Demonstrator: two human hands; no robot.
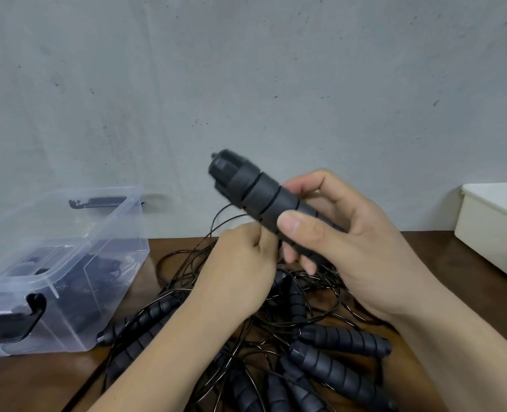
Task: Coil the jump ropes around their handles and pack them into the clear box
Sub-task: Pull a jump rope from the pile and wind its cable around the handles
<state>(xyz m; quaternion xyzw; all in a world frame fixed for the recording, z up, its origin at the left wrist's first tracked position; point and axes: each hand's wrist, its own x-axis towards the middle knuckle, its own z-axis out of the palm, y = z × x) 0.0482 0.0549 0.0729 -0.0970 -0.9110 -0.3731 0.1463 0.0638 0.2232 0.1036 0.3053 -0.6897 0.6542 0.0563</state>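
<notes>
A grey wall [246, 69] is filling the upper frame, and a brown table [442, 254] is running along the bottom. At the left edge the clear box [118, 230] is sitting open-topped, with dark shapes already showing through its side. Just right of it, loose loops from the pile of ropes [320, 352] are spilling close to its near corner, leaving little bare wood between. At centre the left hand [240, 263] is curling its fingers and pinching the thin black cord [216, 221] just below the handles [255, 188]. The right hand [344, 242] is gripping these in the air above the pile, their long axis slanting from lower right to upper left. The box is lying left of both hands, nearer the left one, so packing is likely calling for a leftward carry over the loops. At the far right a white tub [496, 227] is standing well apart.
</notes>
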